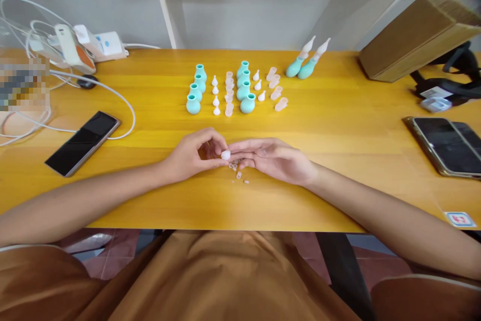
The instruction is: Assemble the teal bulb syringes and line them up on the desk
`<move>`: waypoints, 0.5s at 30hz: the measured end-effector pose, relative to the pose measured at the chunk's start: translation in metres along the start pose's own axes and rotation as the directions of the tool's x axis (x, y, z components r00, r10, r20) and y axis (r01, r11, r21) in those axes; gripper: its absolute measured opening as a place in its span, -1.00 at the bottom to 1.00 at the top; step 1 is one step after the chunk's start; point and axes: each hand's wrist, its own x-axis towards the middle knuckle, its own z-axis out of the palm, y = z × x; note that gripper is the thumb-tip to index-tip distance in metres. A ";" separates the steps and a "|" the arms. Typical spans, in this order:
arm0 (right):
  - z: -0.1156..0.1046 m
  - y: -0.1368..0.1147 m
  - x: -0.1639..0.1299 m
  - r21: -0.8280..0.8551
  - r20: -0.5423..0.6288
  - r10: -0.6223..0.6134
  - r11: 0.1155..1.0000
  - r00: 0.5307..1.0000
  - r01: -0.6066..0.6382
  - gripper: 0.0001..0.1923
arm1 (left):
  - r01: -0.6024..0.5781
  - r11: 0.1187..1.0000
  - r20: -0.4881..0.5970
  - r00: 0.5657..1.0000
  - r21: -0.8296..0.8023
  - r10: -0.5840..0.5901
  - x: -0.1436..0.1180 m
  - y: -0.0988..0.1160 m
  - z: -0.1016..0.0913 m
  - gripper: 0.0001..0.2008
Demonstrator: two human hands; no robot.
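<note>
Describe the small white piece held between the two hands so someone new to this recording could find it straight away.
Start at the yellow wooden table and go to its near edge, where the left hand and right hand meet. The small white piece sits pinched between their fingertips. Unlike the tiny loose bits lying on the table just below it, it is larger, rounded and lifted off the surface.

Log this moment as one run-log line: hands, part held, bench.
left hand: pinching small white tip | right hand: fingertips on same tip | tiny pieces: under hands | teal bulbs: in rows behind
</note>
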 end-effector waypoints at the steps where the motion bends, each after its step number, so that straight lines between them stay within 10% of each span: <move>1: 0.001 0.000 0.000 -0.015 0.000 -0.011 1.000 1.000 0.011 -0.57 | 0.044 0.997 0.016 0.999 -0.057 -0.043 0.000 -0.001 0.000 -0.72; 15: -0.002 0.002 -0.005 -0.137 0.058 -0.080 0.987 0.995 0.087 -0.57 | 0.115 0.963 0.121 0.989 -0.244 -0.087 0.004 -0.003 -0.001 -0.65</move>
